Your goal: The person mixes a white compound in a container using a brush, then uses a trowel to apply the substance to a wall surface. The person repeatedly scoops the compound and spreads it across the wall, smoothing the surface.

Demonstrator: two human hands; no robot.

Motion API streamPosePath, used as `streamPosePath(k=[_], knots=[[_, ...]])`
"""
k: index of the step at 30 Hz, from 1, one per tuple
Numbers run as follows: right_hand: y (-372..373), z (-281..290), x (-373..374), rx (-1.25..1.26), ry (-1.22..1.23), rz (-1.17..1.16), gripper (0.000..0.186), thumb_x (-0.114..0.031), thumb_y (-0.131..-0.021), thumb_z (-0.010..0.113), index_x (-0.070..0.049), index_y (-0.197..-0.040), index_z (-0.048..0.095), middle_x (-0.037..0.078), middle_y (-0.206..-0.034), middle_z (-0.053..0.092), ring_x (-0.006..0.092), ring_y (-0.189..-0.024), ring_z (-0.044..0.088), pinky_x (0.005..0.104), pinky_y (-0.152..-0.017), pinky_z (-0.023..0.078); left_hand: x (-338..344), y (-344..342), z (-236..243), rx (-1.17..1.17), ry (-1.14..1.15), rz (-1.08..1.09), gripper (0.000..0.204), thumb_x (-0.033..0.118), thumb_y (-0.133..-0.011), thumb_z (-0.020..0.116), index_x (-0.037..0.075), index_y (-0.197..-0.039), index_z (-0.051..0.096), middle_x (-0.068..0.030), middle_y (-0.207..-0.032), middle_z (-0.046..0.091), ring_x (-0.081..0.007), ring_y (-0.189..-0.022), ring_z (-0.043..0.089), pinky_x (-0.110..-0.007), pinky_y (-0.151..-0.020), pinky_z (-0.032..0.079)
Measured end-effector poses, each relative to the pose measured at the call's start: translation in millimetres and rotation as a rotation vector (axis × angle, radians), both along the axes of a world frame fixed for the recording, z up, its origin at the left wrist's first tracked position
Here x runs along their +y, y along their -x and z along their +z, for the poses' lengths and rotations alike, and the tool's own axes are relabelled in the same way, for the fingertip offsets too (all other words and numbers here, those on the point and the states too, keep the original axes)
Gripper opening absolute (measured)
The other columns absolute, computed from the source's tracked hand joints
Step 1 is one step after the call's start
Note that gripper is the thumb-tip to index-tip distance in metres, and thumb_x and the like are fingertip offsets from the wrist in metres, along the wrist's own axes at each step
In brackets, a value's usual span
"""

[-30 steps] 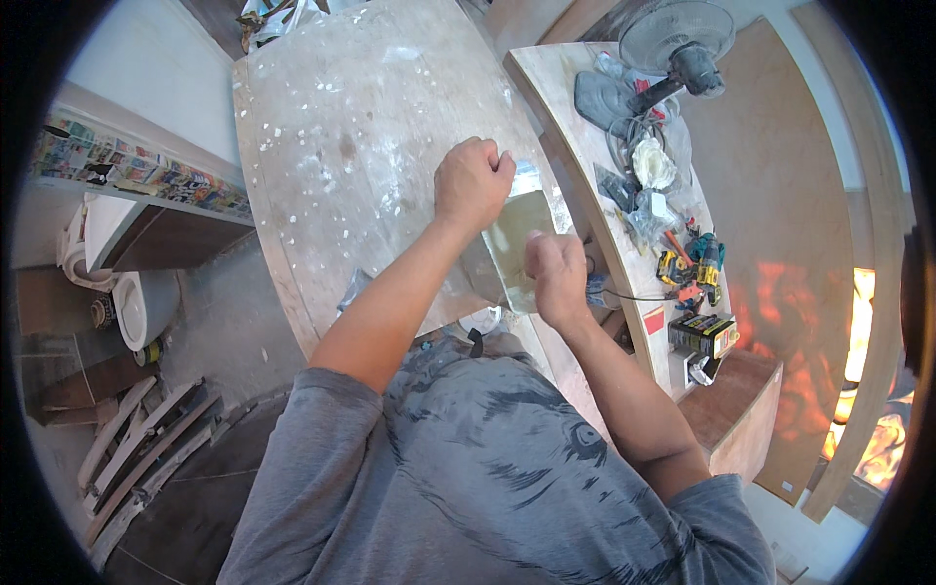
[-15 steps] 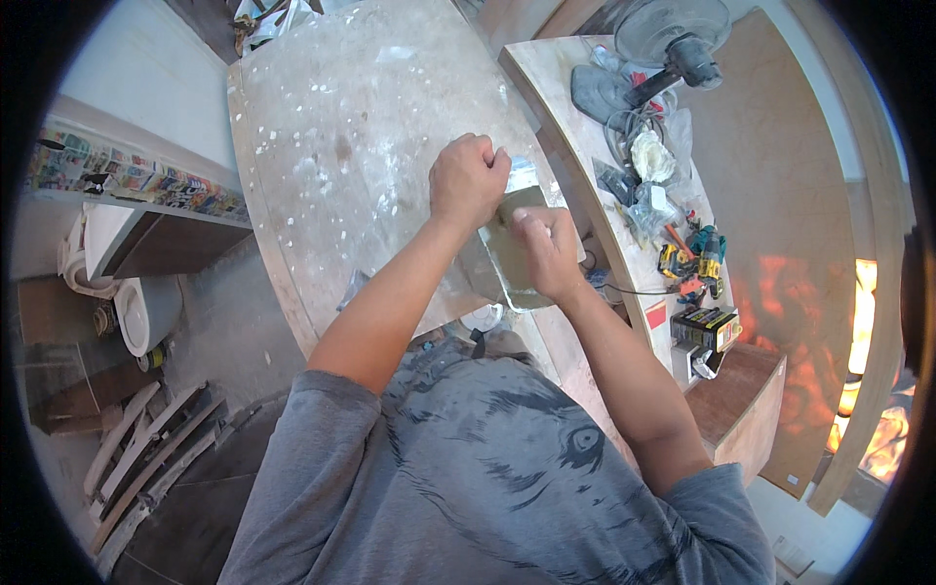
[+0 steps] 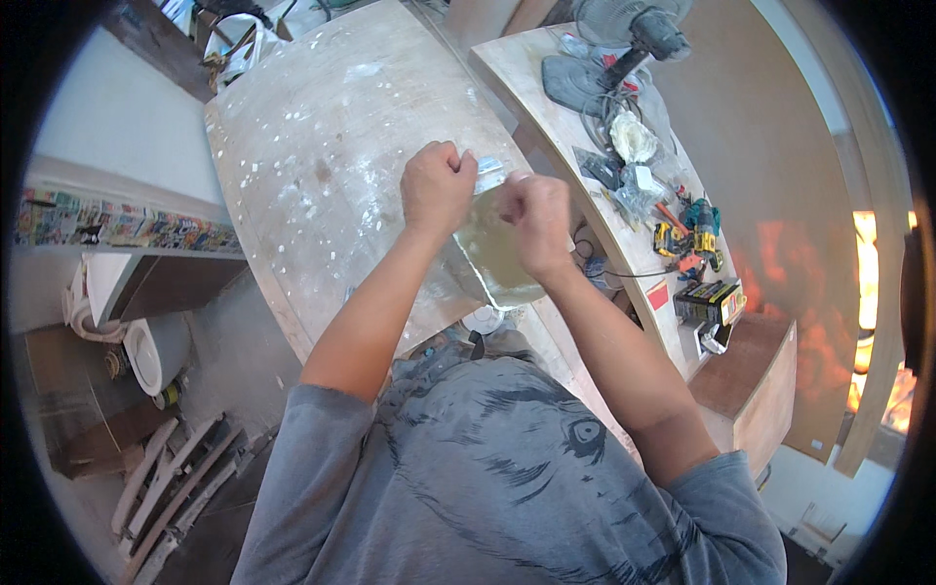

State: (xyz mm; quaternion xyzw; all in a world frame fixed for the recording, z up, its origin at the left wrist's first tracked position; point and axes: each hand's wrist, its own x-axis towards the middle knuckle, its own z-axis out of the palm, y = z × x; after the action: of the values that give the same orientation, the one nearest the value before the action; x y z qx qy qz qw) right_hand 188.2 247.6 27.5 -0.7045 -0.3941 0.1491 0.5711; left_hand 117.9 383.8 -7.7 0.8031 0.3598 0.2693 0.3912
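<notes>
My left hand (image 3: pixel 437 192) is closed at the far left part of an olive-coloured flat piece (image 3: pixel 493 268) with a pale, rough left edge, lying at the right side of a white-spotted wooden tabletop (image 3: pixel 322 146). My right hand (image 3: pixel 534 219) is closed over the upper part of that piece; whatever is in its fingers is hidden. A small shiny pale strip (image 3: pixel 487 171) shows just beyond my hands. I cannot make out what my left fingers grip.
A side bench (image 3: pixel 492 68) on the right carries a fan (image 3: pixel 655 31), bags, cordless drills (image 3: pixel 704 224) and a black-yellow box (image 3: pixel 704 302). Below it is a wooden box (image 3: pixel 760 390). At left are a toilet (image 3: pixel 148 356), curved wooden pieces (image 3: pixel 180 487) and a paper-covered ledge (image 3: pixel 117 219).
My right hand has moved away from my body along the olive piece, nearly level with my left hand. The view has shifted slightly; both hands remain closed.
</notes>
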Motion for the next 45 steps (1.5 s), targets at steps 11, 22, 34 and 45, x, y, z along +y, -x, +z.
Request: streamPosePath(k=[11, 22, 34, 45], knots=[[34, 6, -38, 0.244, 0.207, -0.002, 0.043, -0.024, -0.095, 0.050, 0.000, -0.060, 0.046, 0.003, -0.056, 0.043, 0.0123, -0.055, 0.040, 0.0335, -0.054, 0.033, -2, 0, 3, -0.004, 0.013, -0.007, 0.035, 0.025, -0.090, 0.069, -0.001, -0.069, 0.058, -0.0190, -0.075, 0.061, -0.0396, -0.069, 0.060, -0.050, -0.068, 0.046], [5, 0, 3, 0.118, 0.011, 0.181, 0.038, -0.022, -0.093, 0.057, 0.008, -0.072, 0.057, 0.016, -0.059, 0.050, 0.0171, -0.059, 0.044, 0.0380, -0.060, 0.042, -1, -1, 0, -0.037, 0.006, 0.018, 0.039, 0.025, -0.090, 0.072, -0.001, -0.066, 0.056, -0.0185, -0.065, 0.058, -0.0347, -0.059, 0.055, -0.045, -0.062, 0.045], [-5, 8, -30, 0.449, 0.001, 0.090, 0.040, -0.014, -0.094, 0.055, -0.003, -0.058, 0.041, 0.015, -0.056, 0.043, 0.0177, -0.055, 0.045, 0.0405, -0.051, 0.039, -2, -3, -5, -0.055, -0.069, 0.020, 0.036, 0.023, -0.090, 0.072, -0.001, -0.067, 0.056, -0.0179, -0.066, 0.059, -0.0340, -0.059, 0.055, -0.045, -0.062, 0.045], [28, 0, -36, 0.294, 0.170, 0.071, 0.046, -0.026, -0.096, 0.052, 0.000, -0.059, 0.046, 0.003, -0.056, 0.044, 0.0116, -0.056, 0.040, 0.0341, -0.054, 0.033, -3, -1, 4, -0.004, 0.011, -0.010, 0.036, 0.024, -0.091, 0.069, -0.002, -0.068, 0.057, -0.0185, -0.072, 0.059, -0.0391, -0.068, 0.058, -0.049, -0.067, 0.045]])
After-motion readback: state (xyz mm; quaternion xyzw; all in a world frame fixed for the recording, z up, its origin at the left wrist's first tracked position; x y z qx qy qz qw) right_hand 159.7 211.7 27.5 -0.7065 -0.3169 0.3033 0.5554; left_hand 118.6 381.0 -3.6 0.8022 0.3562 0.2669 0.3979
